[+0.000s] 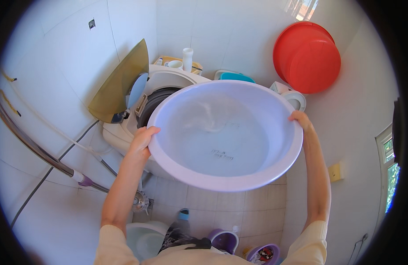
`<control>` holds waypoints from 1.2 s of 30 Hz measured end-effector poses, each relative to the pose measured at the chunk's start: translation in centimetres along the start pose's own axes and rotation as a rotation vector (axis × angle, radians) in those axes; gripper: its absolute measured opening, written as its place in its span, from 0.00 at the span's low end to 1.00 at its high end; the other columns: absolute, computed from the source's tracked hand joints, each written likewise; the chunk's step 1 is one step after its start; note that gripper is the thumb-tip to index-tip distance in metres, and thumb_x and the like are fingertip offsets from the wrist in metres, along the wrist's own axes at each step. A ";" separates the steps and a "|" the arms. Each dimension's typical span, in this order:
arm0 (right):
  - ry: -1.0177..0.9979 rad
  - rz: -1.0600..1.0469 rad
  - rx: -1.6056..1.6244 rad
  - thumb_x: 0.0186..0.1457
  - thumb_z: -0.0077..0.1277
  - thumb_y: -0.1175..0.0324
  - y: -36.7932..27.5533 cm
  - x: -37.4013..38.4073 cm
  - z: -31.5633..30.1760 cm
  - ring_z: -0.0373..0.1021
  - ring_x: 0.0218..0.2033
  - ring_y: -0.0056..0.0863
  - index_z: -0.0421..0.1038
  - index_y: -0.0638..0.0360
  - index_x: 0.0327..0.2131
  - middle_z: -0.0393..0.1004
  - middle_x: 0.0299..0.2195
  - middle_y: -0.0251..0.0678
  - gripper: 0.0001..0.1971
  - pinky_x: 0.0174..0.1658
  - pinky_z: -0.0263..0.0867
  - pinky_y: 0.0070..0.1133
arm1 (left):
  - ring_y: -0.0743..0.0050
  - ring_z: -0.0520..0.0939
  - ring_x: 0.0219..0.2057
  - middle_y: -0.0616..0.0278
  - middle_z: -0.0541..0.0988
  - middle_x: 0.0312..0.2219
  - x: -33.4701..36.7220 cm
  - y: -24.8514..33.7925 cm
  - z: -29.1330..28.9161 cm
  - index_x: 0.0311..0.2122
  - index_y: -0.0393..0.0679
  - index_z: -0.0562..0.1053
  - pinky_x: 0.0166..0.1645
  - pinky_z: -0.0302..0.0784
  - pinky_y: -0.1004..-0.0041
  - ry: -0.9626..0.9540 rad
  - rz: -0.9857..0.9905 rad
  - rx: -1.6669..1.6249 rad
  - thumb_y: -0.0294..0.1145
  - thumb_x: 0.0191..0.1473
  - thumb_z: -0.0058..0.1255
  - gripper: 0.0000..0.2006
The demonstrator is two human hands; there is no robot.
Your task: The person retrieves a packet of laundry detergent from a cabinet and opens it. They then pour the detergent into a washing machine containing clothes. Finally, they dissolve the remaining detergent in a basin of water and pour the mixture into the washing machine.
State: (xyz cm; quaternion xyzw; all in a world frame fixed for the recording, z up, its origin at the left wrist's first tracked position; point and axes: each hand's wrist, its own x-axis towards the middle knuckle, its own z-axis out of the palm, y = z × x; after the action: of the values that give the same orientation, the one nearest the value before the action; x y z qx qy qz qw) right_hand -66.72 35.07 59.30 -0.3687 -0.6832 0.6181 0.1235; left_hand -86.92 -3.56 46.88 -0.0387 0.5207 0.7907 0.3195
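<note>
A large, round, pale lavender basin (226,182) is raised in front of me, its inside facing up toward me. My left hand (143,139) grips its left rim, with the thumb over the edge. At the opposite rim my right hand (302,120) holds on the same way, its fingers partly hidden behind the wall. Whitish swirls show on the inside; whether they are water or glare I cannot tell. Behind the basin and partly covered by it stands a white washing machine (113,136), with its brownish lid (124,77) up and a dark tub (156,104) showing.
A red basin (308,57) leans against the back right wall. A white bottle (187,59) stands behind the machine. On the floor are a pale basin (144,240), a purple bucket (232,234) and a purple tub (274,254) with cloth inside. A metal pole (40,148) slants at left.
</note>
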 end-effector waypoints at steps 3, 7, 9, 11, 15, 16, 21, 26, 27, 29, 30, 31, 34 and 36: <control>0.027 0.011 -0.058 0.30 0.46 0.71 -3.2 1.4 -0.1 0.66 0.26 0.35 0.65 0.70 0.31 0.68 0.25 0.45 0.18 0.32 0.65 0.26 | 0.60 0.76 0.34 0.47 0.73 0.34 1.3 -1.2 0.6 0.38 0.26 0.65 0.38 0.74 0.67 -0.002 -0.035 -0.106 0.24 0.44 0.45 0.15; -0.055 -0.083 -0.198 0.30 0.45 0.71 -8.8 4.1 1.4 0.66 0.28 0.35 0.65 0.70 0.31 0.68 0.27 0.46 0.18 0.33 0.65 0.27 | 0.58 0.74 0.38 0.47 0.71 0.38 4.2 -3.4 0.9 0.43 0.27 0.63 0.43 0.71 0.65 -0.002 -0.093 -0.371 0.27 0.50 0.40 0.16; -0.082 -0.121 -0.278 0.30 0.46 0.70 -11.6 5.1 2.8 0.66 0.27 0.35 0.66 0.69 0.30 0.68 0.27 0.46 0.18 0.33 0.65 0.27 | 0.58 0.73 0.40 0.47 0.71 0.39 5.7 -4.8 0.9 0.44 0.28 0.62 0.45 0.69 0.64 -0.012 -0.133 -0.517 0.29 0.53 0.38 0.16; -0.066 -0.148 -0.366 0.29 0.46 0.69 -14.4 5.5 4.4 0.65 0.26 0.34 0.66 0.67 0.29 0.68 0.26 0.44 0.17 0.32 0.64 0.27 | 0.59 0.71 0.42 0.48 0.69 0.41 6.8 -6.4 1.3 0.44 0.29 0.62 0.47 0.68 0.64 0.016 -0.118 -0.611 0.29 0.53 0.36 0.16; -0.063 -0.189 -0.486 0.29 0.47 0.68 -18.9 6.9 8.6 0.65 0.24 0.32 0.66 0.64 0.27 0.68 0.25 0.41 0.15 0.30 0.64 0.25 | 0.59 0.70 0.43 0.48 0.68 0.42 7.7 -9.0 2.5 0.45 0.29 0.61 0.48 0.67 0.64 0.050 -0.124 -0.722 0.29 0.53 0.32 0.16; -0.036 -0.178 -0.520 0.30 0.48 0.68 -19.7 7.4 9.9 0.65 0.24 0.31 0.65 0.63 0.26 0.68 0.25 0.41 0.14 0.30 0.64 0.25 | 0.59 0.70 0.44 0.48 0.67 0.43 7.7 -9.6 2.9 0.45 0.30 0.60 0.48 0.66 0.64 0.051 -0.110 -0.759 0.29 0.53 0.30 0.17; -0.066 -0.276 -0.623 0.32 0.49 0.68 -23.1 9.0 16.0 0.65 0.25 0.31 0.65 0.64 0.27 0.68 0.26 0.42 0.14 0.29 0.64 0.27 | 0.59 0.68 0.45 0.48 0.67 0.43 8.2 -11.3 4.4 0.45 0.30 0.61 0.49 0.64 0.65 0.072 -0.161 -0.862 0.31 0.53 0.25 0.18; -0.127 -0.328 -0.791 0.34 0.50 0.67 -25.8 9.4 22.3 0.67 0.28 0.30 0.67 0.63 0.29 0.70 0.28 0.42 0.15 0.32 0.64 0.26 | 0.60 0.68 0.45 0.50 0.68 0.42 8.9 -12.8 6.5 0.44 0.32 0.61 0.50 0.62 0.64 0.012 -0.143 -0.936 0.33 0.54 0.25 0.18; -0.139 -0.370 -0.836 0.34 0.50 0.67 -26.4 9.5 23.7 0.68 0.27 0.31 0.68 0.62 0.29 0.70 0.28 0.42 0.14 0.32 0.64 0.26 | 0.60 0.68 0.45 0.51 0.67 0.42 9.0 -13.0 6.9 0.45 0.33 0.61 0.49 0.62 0.64 -0.015 -0.135 -0.944 0.34 0.54 0.25 0.18; -0.162 -0.515 -0.965 0.34 0.51 0.67 -27.5 9.7 26.9 0.68 0.27 0.31 0.70 0.60 0.28 0.71 0.26 0.42 0.12 0.32 0.65 0.26 | 0.61 0.68 0.45 0.54 0.67 0.43 8.9 -13.2 7.9 0.46 0.36 0.61 0.49 0.64 0.63 -0.024 -0.186 -0.978 0.35 0.55 0.24 0.18; -0.167 -0.614 -1.045 0.34 0.51 0.67 -27.4 9.7 28.6 0.69 0.26 0.31 0.71 0.59 0.27 0.71 0.26 0.42 0.12 0.32 0.65 0.26 | 0.62 0.68 0.45 0.55 0.67 0.44 8.7 -13.3 8.5 0.47 0.38 0.60 0.48 0.64 0.63 -0.009 -0.247 -1.002 0.36 0.55 0.24 0.18; -0.183 -0.779 -1.170 0.34 0.51 0.66 -27.5 9.7 30.5 0.69 0.26 0.31 0.72 0.57 0.26 0.72 0.25 0.42 0.11 0.31 0.65 0.26 | 0.62 0.68 0.46 0.56 0.67 0.44 8.5 -13.3 9.0 0.48 0.40 0.60 0.48 0.65 0.62 -0.004 -0.292 -1.024 0.36 0.56 0.24 0.18; -0.142 -1.432 -1.783 0.34 0.51 0.66 -27.3 8.0 35.4 0.70 0.25 0.31 0.75 0.54 0.25 0.73 0.23 0.42 0.10 0.31 0.65 0.26 | 0.62 0.67 0.46 0.59 0.66 0.45 7.9 -13.2 10.3 0.49 0.44 0.59 0.48 0.66 0.61 -0.058 -0.319 -1.162 0.38 0.57 0.22 0.18; -0.017 -1.446 -1.992 0.36 0.49 0.67 -27.0 5.5 37.6 0.69 0.26 0.31 0.74 0.55 0.26 0.73 0.24 0.42 0.10 0.31 0.64 0.26 | 0.62 0.67 0.46 0.59 0.65 0.46 7.8 -12.9 10.9 0.49 0.44 0.58 0.48 0.66 0.61 -0.077 -0.332 -1.194 0.39 0.58 0.21 0.19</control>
State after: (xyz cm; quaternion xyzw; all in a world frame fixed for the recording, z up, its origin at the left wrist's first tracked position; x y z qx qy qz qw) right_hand -103.54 11.31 75.27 0.1651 -0.9044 -0.3810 0.0978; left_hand -83.09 12.62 38.47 -0.2626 -0.0363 0.8863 0.3798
